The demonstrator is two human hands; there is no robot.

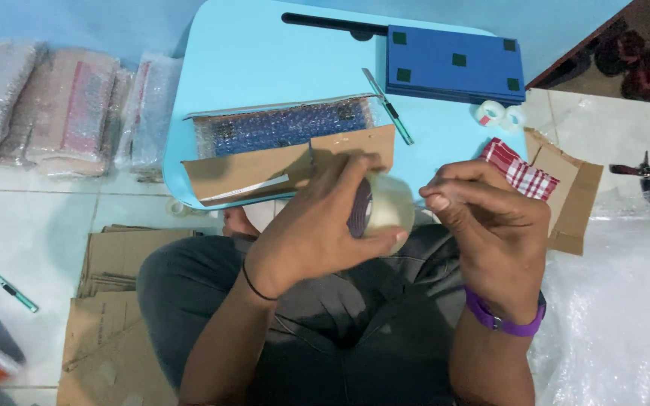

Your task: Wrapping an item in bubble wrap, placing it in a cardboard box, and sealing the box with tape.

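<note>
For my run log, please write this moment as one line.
left hand: holds tape roll | right hand: fingertips pinched beside roll | behind: bubble-wrapped item on cardboard

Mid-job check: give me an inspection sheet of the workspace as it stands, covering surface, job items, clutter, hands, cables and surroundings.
Surface: light blue lap table, on a white tiled floor.
Job's things: roll of clear tape; bubble-wrapped parcel lying on a cardboard sheet.
Clutter: green utility knife, dark blue board, two small tape rolls, red checked cloth.
Hands: left hand grips the tape roll; right hand pinched beside it, whether on the tape end cannot be told.
Cables: nothing seen.
Surroundings: wrapped parcels stacked at left, flat cardboard and a second knife on the floor, bubble wrap sheet at right.
</note>
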